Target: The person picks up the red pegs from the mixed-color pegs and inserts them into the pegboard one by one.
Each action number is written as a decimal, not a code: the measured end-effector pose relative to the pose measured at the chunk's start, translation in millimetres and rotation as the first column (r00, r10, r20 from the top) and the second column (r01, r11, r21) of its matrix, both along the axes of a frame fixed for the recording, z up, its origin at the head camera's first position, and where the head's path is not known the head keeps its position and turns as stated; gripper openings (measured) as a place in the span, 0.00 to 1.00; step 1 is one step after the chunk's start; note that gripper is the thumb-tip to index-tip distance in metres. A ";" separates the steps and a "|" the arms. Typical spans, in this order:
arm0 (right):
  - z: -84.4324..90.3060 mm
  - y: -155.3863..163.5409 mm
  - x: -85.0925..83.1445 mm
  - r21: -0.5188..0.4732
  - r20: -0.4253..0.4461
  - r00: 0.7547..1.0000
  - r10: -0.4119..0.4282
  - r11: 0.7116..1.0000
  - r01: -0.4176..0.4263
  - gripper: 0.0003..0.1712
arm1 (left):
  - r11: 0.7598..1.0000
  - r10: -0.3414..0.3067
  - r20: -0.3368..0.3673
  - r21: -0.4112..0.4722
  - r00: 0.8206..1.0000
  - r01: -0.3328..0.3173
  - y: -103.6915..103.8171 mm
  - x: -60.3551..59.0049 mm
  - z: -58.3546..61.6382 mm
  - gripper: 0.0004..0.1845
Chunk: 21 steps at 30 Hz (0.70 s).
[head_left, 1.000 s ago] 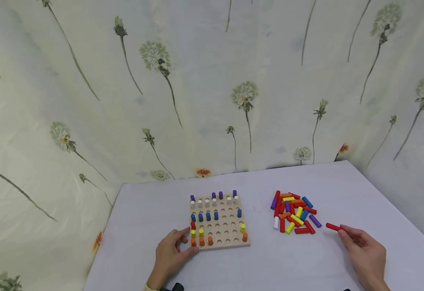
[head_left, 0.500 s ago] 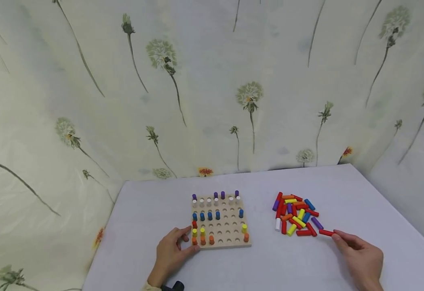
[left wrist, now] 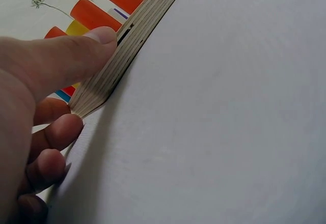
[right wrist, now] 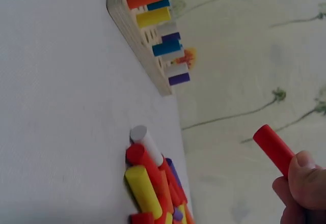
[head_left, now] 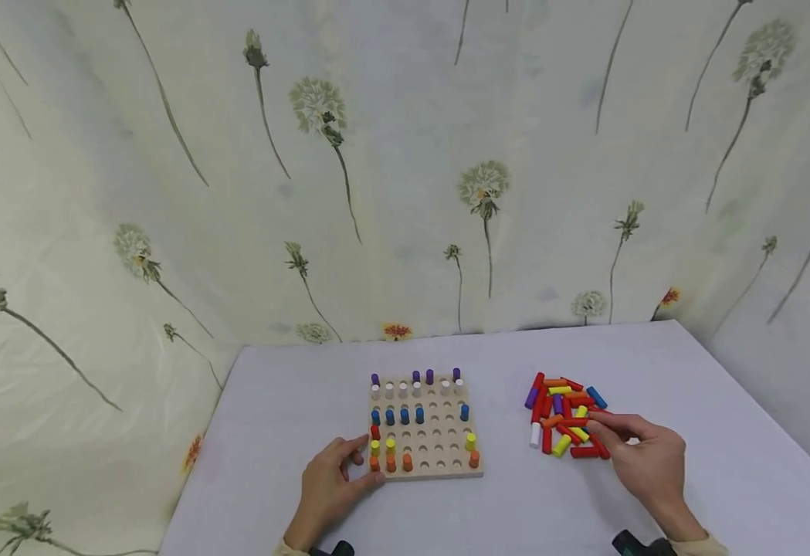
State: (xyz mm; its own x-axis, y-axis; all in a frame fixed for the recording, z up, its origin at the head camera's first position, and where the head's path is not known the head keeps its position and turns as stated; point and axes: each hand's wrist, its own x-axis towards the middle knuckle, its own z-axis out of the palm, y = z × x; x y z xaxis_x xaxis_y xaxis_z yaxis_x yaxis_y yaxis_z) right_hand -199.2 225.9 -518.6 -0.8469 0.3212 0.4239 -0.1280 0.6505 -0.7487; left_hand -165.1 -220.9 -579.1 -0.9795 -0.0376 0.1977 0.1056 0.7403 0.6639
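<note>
1. No words, brand names, numbers or signs can be read in any view; the wooden peg board (head_left: 427,432) and coloured pegs (head_left: 563,415) carry no lettering; the backdrop cloth (head_left: 405,162) bears only printed dandelions.

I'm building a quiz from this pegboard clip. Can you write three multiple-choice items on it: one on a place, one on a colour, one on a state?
1. Where does the pile of loose pegs lie relative to the pegboard?
A. On the right-hand side
B. On the left-hand side
C. On top of it

2. What colour is the peg held by the right hand?
A. Blue
B. Red
C. White

3. What is the left hand doing?
A. Lying flat, away from the board
B. Lifting a peg
C. Gripping the board's near left corner

Answers: 1 A, the head view shows the pile beside the board, toward the right hand. 2 B, the right wrist view shows a red peg in the fingers. 3 C, the thumb presses the board's edge.
</note>
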 end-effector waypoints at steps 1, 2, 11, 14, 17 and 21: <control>0.5 -5.1 -1.1 0.005 -0.009 1.000 0.026 1.000 -0.026 0.08 | 1.000 0.001 0.005 0.004 1.000 -0.001 0.0 0.4 0.3 0.35; 0.8 -10.2 -2.1 0.014 -0.018 0.998 0.054 0.998 -0.054 0.08 | 1.000 0.002 0.009 0.005 1.000 -0.002 0.1 0.7 0.5 0.35; 3.8 -59.3 -16.3 0.027 0.042 0.966 0.256 0.966 -0.257 0.08 | 1.000 0.017 0.026 -0.012 1.000 -0.017 1.8 0.6 3.9 0.34; 3.9 -73.1 -20.7 0.042 0.068 0.956 0.285 0.957 -0.288 0.07 | 1.000 0.019 0.026 -0.011 0.999 -0.019 2.2 0.1 4.9 0.34; 3.4 -85.0 -23.1 0.080 0.072 0.951 0.300 0.949 -0.305 0.07 | 1.000 0.008 0.014 -0.008 1.000 -0.008 1.4 0.5 4.9 0.34; 1.1 -97.9 -22.9 0.096 0.077 0.946 0.314 0.942 -0.320 0.07 | 1.000 -0.002 0.013 -0.004 1.000 0.002 0.1 1.2 4.1 0.35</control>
State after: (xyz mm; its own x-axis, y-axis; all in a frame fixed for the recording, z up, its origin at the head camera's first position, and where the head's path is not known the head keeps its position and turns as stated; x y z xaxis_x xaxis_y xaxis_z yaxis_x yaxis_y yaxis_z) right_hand -222.1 128.0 -517.4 -0.9225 -0.0119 0.3859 -0.2975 0.6591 -0.6907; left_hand -163.8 -220.8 -575.1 -0.9820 -0.0348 0.1855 0.0987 0.7430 0.6620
